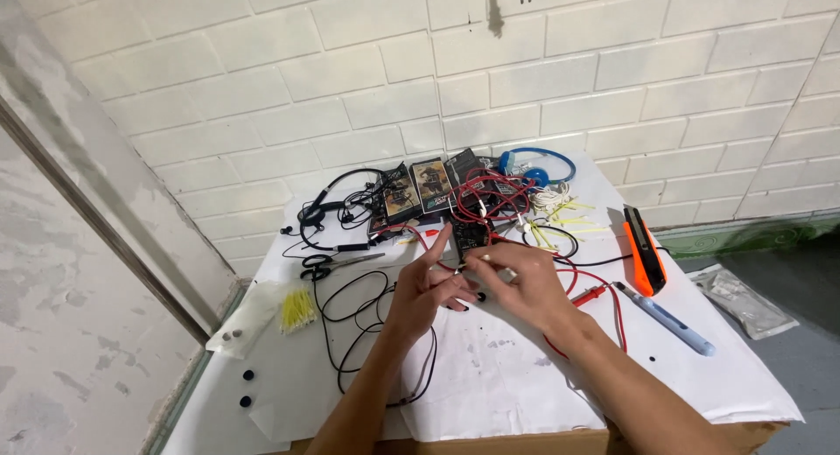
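A white sheet (525, 376) covers the table and carries all the things. At the back lie one black headset (328, 201) and one blue headset (538, 162), with three small picture boxes (420, 188) between them. One orange and black meter (643, 249) lies at the right, its red leads (604, 297) running under the right forearm. A grey pen-like tool (669, 319) is near it. One pair of scissors (337, 262) and one bundle of yellow sticks (297, 311) lie at the left. The left hand (424, 289) has the fingers spread, forefinger up. The right hand (521, 280) pinches a thin white wire end (481, 258), just in front of a black board (470, 236). Black cable (359, 324) loops under the left wrist.
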